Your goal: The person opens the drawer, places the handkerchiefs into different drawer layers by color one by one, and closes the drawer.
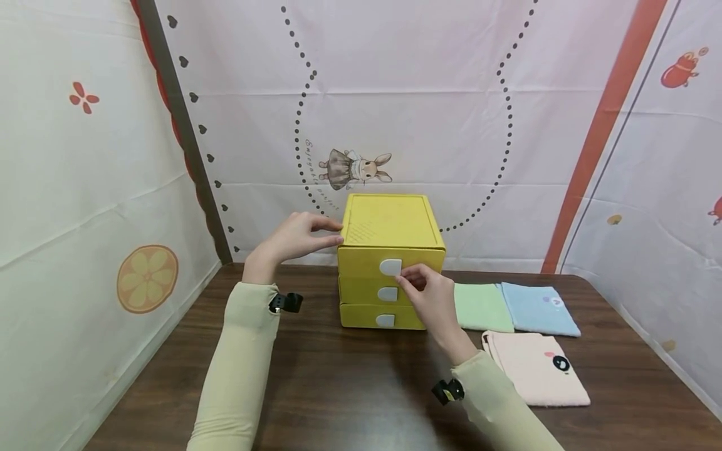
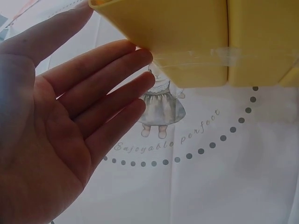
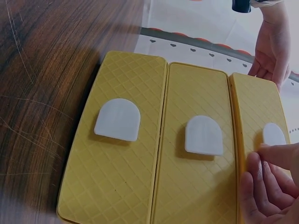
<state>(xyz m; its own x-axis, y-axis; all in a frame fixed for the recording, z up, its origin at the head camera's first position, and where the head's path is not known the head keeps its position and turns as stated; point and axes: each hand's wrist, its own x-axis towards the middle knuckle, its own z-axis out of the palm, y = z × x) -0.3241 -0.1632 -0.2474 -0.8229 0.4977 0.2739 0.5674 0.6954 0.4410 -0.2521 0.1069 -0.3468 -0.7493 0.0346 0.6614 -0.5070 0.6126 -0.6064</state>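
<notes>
A yellow box of three stacked drawers (image 1: 392, 216) stands at the back of the table, each front bearing a white rounded handle. My left hand (image 1: 296, 237) touches the upper left side of the box with its fingers fairly straight; the left wrist view shows the palm (image 2: 51, 135) facing the box. With thumb and fingertips, my right hand (image 1: 434, 304) pinches the edge of the top drawer's handle (image 1: 390, 267). The right wrist view shows that handle (image 3: 274, 134) partly behind the thumb. All three drawers look closed.
To the right of the box lie a folded green towel (image 1: 482, 307) and a folded blue towel (image 1: 538, 308). Nearer the front is a folded pink towel (image 1: 536, 369). A printed cloth (image 1: 406, 138) hangs behind the dark wooden table (image 1: 338, 388).
</notes>
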